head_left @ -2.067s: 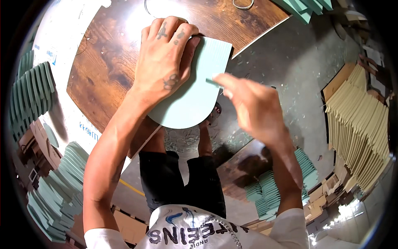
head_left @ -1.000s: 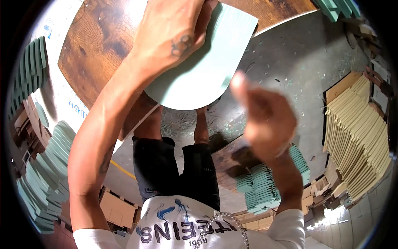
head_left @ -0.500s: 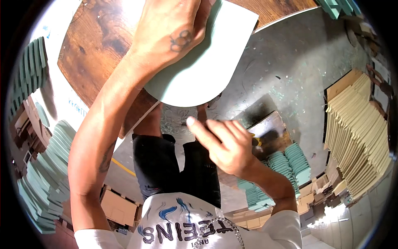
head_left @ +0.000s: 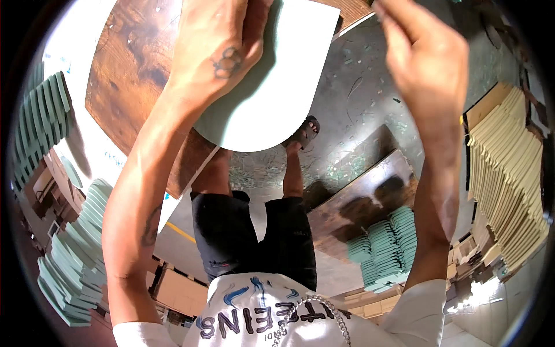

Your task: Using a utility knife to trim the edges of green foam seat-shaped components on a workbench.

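Observation:
A pale green sheet (head_left: 283, 87) with a rounded near end lies on a brown wood-grain table (head_left: 124, 75) and overhangs its near edge. My left hand (head_left: 217, 46) rests over the sheet's left side; its fingertips run past the upper edge of the view, so their grip is hidden. My right hand (head_left: 425, 52) is raised to the right of the sheet, near the table's edge. Its thumb and fingers are bent together, slightly blurred. Whatever they hold is too small to make out. A bit of yellow shows beside the right wrist.
Stacks of green curved pieces (head_left: 78, 248) stand at the left, with more green pieces (head_left: 43, 124) above them. Bundled green pieces (head_left: 387, 248) sit on a low board (head_left: 352, 202) at the right. A tall stack of yellowish sheets (head_left: 503, 179) is farther right. Scraps litter the grey floor (head_left: 358, 98).
My right hand has swung from in front of my body up and right to the table's edge. My left hand and the sheet appear slightly farther left. A sandalled foot now shows below the sheet.

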`<control>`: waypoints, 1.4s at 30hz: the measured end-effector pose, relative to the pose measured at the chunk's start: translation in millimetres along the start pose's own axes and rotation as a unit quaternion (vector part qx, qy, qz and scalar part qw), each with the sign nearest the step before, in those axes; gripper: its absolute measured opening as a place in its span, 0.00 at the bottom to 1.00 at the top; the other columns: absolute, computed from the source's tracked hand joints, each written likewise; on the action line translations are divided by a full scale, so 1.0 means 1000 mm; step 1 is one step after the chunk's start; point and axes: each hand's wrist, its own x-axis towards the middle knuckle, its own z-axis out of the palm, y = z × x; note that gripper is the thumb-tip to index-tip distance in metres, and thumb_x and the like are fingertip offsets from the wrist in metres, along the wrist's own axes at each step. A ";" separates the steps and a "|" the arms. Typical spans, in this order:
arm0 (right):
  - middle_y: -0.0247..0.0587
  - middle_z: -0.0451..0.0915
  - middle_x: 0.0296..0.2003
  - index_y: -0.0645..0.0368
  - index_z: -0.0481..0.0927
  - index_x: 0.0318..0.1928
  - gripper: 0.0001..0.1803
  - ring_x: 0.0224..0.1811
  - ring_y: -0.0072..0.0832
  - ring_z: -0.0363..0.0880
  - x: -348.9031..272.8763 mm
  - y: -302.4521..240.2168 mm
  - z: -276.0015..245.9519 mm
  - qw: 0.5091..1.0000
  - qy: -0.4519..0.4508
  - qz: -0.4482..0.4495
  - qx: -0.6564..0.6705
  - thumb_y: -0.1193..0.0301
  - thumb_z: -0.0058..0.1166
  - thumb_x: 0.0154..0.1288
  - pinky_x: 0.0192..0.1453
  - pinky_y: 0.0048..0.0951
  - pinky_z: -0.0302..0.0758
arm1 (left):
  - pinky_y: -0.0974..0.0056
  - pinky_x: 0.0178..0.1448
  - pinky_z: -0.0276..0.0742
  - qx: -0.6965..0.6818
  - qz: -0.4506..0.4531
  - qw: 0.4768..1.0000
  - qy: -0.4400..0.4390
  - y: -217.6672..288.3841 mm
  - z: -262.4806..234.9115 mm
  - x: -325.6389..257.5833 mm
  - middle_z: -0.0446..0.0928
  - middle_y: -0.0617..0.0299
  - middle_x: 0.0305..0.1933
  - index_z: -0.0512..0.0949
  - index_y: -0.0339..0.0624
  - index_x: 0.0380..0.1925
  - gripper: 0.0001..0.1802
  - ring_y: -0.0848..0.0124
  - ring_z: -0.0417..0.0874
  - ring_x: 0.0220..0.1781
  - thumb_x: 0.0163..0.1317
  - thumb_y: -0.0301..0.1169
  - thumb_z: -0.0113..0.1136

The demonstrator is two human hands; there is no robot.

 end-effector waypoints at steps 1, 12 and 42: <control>0.54 0.86 0.45 0.56 0.81 0.63 0.22 0.36 0.35 0.86 0.019 -0.004 -0.002 0.997 0.049 0.013 0.058 0.80 0.54 0.71 0.42 0.28 0.80 | 0.53 0.48 0.69 0.007 -0.020 1.000 -0.014 -0.001 -0.002 -0.002 0.70 0.49 0.36 0.73 0.36 0.39 0.08 0.50 0.73 0.41 0.61 0.15 0.56; 0.43 0.87 0.42 0.56 0.83 0.60 0.17 0.38 0.24 0.85 -0.050 -0.033 0.053 0.930 0.148 0.179 0.284 0.75 0.58 0.72 0.43 0.25 0.81 | 0.52 0.58 0.74 0.080 0.064 0.993 -0.065 -0.005 -0.008 -0.010 0.78 0.52 0.50 0.80 0.40 0.47 0.10 0.53 0.79 0.53 0.67 0.22 0.56; 0.35 0.79 0.38 0.46 0.86 0.58 0.21 0.35 0.23 0.77 -0.109 -0.073 0.072 0.949 0.178 0.122 0.231 0.76 0.63 0.65 0.29 0.21 0.76 | 0.54 0.52 0.69 0.029 0.051 0.998 -0.035 0.006 -0.004 -0.001 0.75 0.49 0.39 0.76 0.36 0.40 0.07 0.51 0.76 0.44 0.63 0.17 0.57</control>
